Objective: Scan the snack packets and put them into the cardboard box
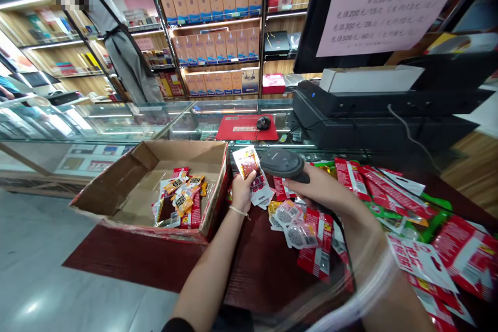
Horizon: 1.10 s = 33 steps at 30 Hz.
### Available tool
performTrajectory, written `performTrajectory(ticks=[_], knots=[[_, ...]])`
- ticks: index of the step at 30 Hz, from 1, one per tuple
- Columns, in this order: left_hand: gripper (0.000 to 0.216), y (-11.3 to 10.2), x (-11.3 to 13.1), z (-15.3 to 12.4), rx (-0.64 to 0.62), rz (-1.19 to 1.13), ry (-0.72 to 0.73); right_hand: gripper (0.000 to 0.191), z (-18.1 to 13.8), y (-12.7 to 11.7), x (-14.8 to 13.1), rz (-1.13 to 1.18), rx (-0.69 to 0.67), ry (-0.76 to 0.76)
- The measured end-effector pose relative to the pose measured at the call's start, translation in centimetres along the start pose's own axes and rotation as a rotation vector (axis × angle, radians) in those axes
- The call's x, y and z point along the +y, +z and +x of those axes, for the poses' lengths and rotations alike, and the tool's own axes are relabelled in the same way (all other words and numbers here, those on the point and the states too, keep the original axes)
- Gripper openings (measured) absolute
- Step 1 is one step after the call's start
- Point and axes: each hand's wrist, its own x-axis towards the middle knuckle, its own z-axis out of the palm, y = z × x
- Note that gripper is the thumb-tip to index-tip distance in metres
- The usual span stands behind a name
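My left hand (243, 190) pinches a small snack packet (246, 162), white with a reddish-brown middle, just right of the cardboard box. In my right hand (311, 182) is a dark handheld barcode scanner (283, 162), its head close beside the packet. Its cable runs down along my right forearm. Below the scanner lie several clear and white packets (299, 225) and a red packet (317, 246) on the dark red table. The open cardboard box (128, 207) to the left holds a small heap of orange, red and white packets (182, 199).
Many red and green snack packets (462, 251) spread over the table's right side. Beyond are a glass counter (202, 109), a red mouse pad (229, 128), a mouse (263, 123) and a monitor with a pink sign (383, 8). A person (124, 52) stands by the shelves.
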Motion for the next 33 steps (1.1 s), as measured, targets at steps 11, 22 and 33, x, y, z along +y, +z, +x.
performTrajectory(ticks=[11, 22, 33], knots=[[0.045, -0.1, -0.2, 0.0, -0.018, 0.004, -0.006, 0.03, -1.0, -0.3, -1.0, 0.116, 0.05, -0.048], [0.034, 2.2, 2.2, -2.2, 0.01, 0.098, 0.099, 0.032, -1.4, -1.2, -0.4, 0.285, 0.097, -0.035], [0.026, -1.6, 18.7, -5.8, 0.1, 0.919, 0.567, 0.035, -0.5, 0.4, -1.0, 0.431, 0.045, -0.058]])
